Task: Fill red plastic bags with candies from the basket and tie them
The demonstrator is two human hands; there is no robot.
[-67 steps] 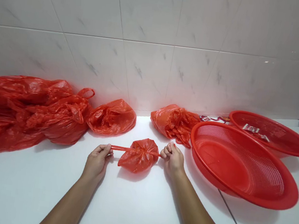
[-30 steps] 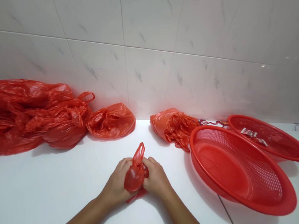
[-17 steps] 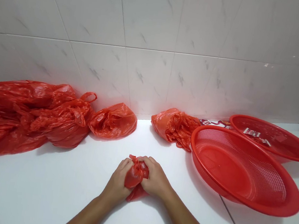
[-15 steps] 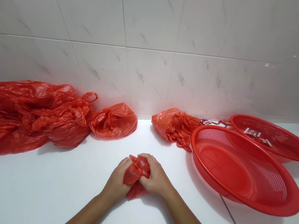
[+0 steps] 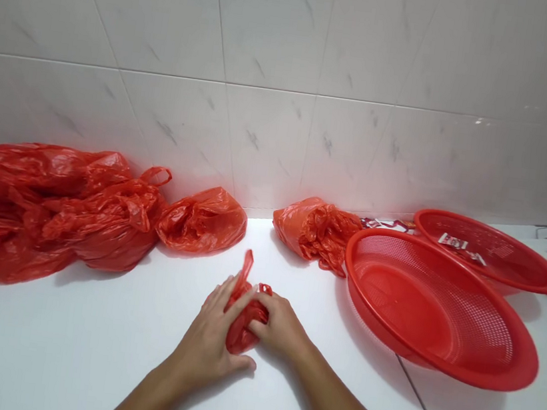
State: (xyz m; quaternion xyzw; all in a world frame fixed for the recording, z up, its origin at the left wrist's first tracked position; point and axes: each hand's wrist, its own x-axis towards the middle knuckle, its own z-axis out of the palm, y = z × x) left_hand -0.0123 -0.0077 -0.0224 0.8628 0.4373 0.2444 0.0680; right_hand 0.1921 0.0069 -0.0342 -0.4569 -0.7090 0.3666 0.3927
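Note:
A small crumpled red plastic bag (image 5: 242, 334) sits on the white table in front of me, between both hands. One thin handle loop sticks up from its top. My right hand (image 5: 280, 327) is closed on the bag's right side, thumb at the front. Resting against the left side, my left hand (image 5: 213, 335) has its fingers stretched and apart, with the thumb pointing right near the tabletop. What the bag contains, if anything, is hidden.
Behind, along the tiled wall, lie a large heap of red bags (image 5: 50, 216), a bunched red bag (image 5: 203, 223) and another bundle (image 5: 315, 231). To the right stand a red plastic basket (image 5: 405, 310) and a second basket (image 5: 531, 272) holding small packets (image 5: 453, 241).
My left hand has loosened from its curled grip, and its fingers are now spread along the bag. The bag looks more compact, with a handle loop standing up. My right hand stays on it.

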